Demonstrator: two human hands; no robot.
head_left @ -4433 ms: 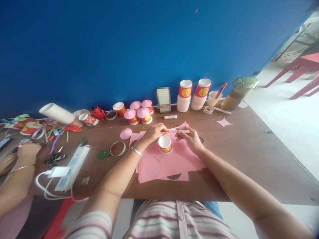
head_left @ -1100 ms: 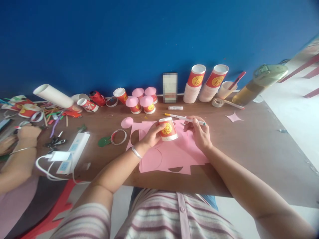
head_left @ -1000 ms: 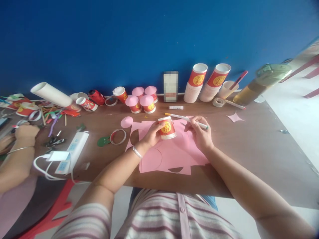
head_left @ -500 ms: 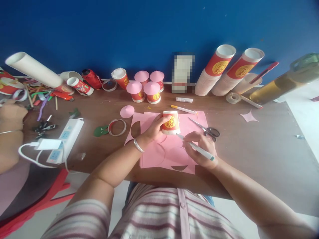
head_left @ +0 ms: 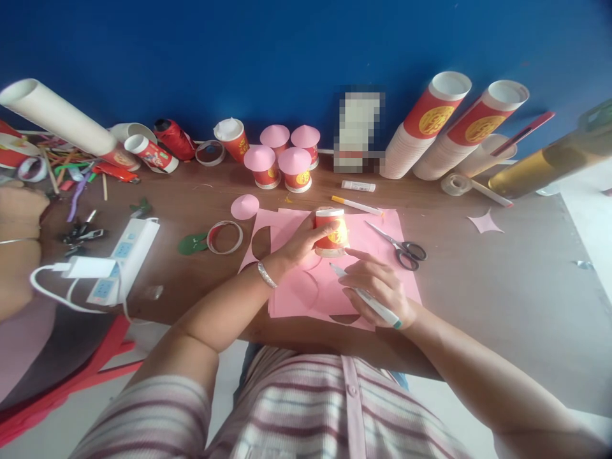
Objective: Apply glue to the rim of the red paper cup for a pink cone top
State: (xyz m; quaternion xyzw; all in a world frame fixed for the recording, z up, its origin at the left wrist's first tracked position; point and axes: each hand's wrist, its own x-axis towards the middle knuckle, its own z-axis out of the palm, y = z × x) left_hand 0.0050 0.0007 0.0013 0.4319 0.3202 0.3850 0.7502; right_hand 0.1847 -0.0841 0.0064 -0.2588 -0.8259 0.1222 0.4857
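Note:
My left hand (head_left: pixel 306 241) is wrapped round a red paper cup (head_left: pixel 329 236) with a gold emblem, its thumb across the front. The cup is above pink paper sheets (head_left: pixel 296 290) marked with drawn curves and cut-out gaps. A white pen (head_left: pixel 380 308) with a green end is held in my right hand (head_left: pixel 377 287), just below and right of the cup. The right index finger reaches toward the cup's lower rim; whether it touches I cannot tell. Black-handled scissors (head_left: pixel 399 247) lie on the paper's right side.
Behind are several cups with pink cone tops (head_left: pixel 295 169), a glue stick (head_left: pixel 358 186) and a yellow-capped pen (head_left: pixel 356 205). Tall cup stacks (head_left: pixel 430 121) lean at the back right. A power strip (head_left: pixel 125 261), a tape ring (head_left: pixel 224 238) and another person's arm (head_left: pixel 19 248) are at left.
The pen tip has moved down and away from the cup's rim, and my right index finger has stretched out toward the cup. My left hand still holds the cup, slightly turned. The view has shifted slightly.

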